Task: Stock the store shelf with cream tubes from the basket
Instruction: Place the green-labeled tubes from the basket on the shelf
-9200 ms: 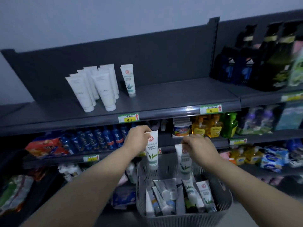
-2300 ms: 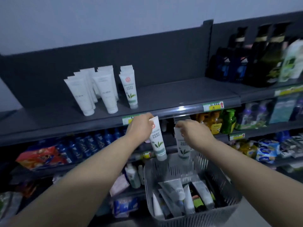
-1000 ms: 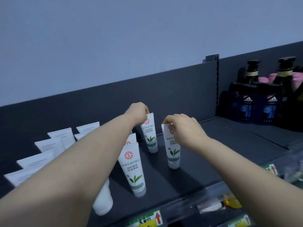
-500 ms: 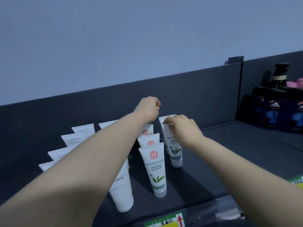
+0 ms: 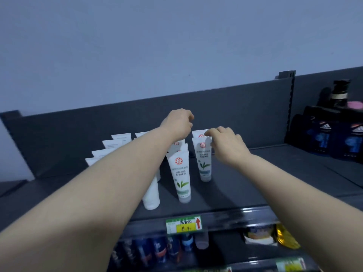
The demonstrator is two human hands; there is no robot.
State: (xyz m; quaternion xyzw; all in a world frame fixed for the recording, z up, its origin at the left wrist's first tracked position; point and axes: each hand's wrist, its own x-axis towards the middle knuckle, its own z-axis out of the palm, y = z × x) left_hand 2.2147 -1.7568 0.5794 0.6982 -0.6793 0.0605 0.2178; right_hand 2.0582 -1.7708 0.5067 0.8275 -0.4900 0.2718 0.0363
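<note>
White cream tubes with a red seal and a green leaf stand cap-down in two short rows on the dark top shelf (image 5: 275, 173). The front tube of the left row (image 5: 181, 173) stands free. My left hand (image 5: 177, 124) hovers just above the back of that row, fingers loosely curled and holding nothing. My right hand (image 5: 225, 144) pinches the top edge of the front tube of the right row (image 5: 204, 160), which stands on the shelf with another tube right behind it. The basket is out of view.
Plain white tubes (image 5: 117, 138) stand to the left, partly hidden by my left forearm. Dark boxed bottles (image 5: 334, 138) fill the shelf's right end. A yellow-green price tag (image 5: 183, 224) is on the shelf lip; blue cans (image 5: 157, 250) sit on the shelf below.
My left hand has let go of its tube at the back of the left row and risen above it. My right hand stays on the standing tube in the right row.
</note>
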